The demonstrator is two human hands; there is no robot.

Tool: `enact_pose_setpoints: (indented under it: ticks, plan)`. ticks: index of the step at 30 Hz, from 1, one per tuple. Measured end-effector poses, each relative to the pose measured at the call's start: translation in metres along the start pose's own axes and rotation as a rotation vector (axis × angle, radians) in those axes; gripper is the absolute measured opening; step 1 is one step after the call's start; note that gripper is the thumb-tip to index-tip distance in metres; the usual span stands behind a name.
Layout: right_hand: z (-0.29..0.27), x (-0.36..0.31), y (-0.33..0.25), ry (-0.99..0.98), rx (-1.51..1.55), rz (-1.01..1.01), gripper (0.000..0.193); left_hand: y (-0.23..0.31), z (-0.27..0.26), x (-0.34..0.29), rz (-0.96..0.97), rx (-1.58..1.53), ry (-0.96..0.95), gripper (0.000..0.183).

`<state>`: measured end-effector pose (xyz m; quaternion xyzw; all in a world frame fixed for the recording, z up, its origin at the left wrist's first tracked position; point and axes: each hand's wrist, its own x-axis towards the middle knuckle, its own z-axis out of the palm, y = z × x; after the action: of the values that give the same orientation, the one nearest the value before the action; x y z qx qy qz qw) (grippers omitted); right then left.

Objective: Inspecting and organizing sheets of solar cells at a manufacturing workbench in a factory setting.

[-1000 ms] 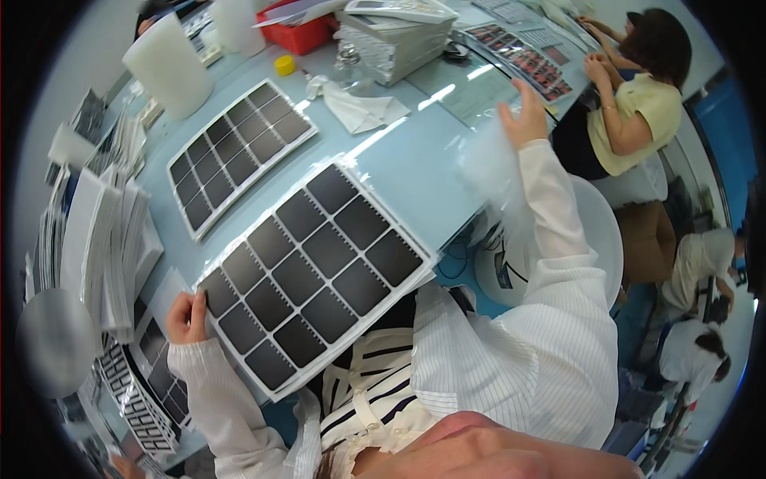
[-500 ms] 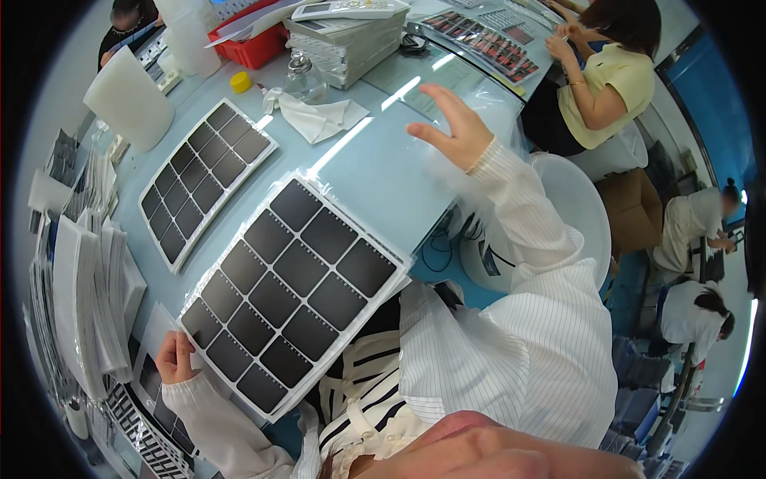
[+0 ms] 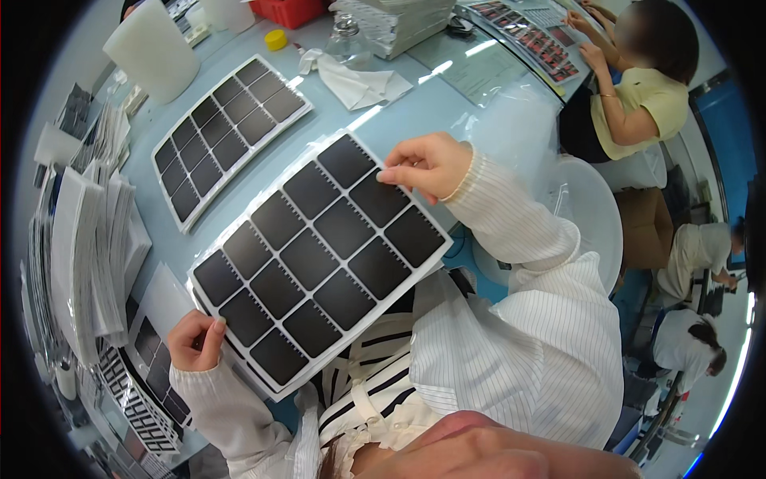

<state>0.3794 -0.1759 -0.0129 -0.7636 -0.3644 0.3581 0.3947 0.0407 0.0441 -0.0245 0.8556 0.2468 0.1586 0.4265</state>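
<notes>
A white sheet of black rectangular stickers, laid out in rows, lies at a slant in front of me on top of other sheets. Its near left corner is pinched between the thumb and fingers of my left hand. At the far right edge, my right hand has thumb and forefinger closed on the border of that same sheet. Beyond it on the table rests another sheet of black stickers, slightly curved, touched by neither hand.
A crumpled white cloth, a glass bottle and a yellow cap stand further back. Stacked packs line the left. Clear plastic film sits above a white bin at right. A co-worker in yellow works nearby.
My right hand, open in the air before, has come down and closed on the sheet's far right edge. The left thumb now presses on the corner. The view has shifted a little.
</notes>
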Motion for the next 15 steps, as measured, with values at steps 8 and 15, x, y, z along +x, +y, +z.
enact_pose_setpoints:
  ticks: [8,15]
  plan:
    - [0.002,0.001,-0.002,0.014,0.038,0.015,0.020,0.004,0.006,-0.005,-0.089,-0.020,0.042,0.018]
    - [-0.009,0.001,-0.009,-0.089,0.201,-0.029,0.018,0.007,0.009,-0.001,-0.106,-0.047,0.059,0.019]
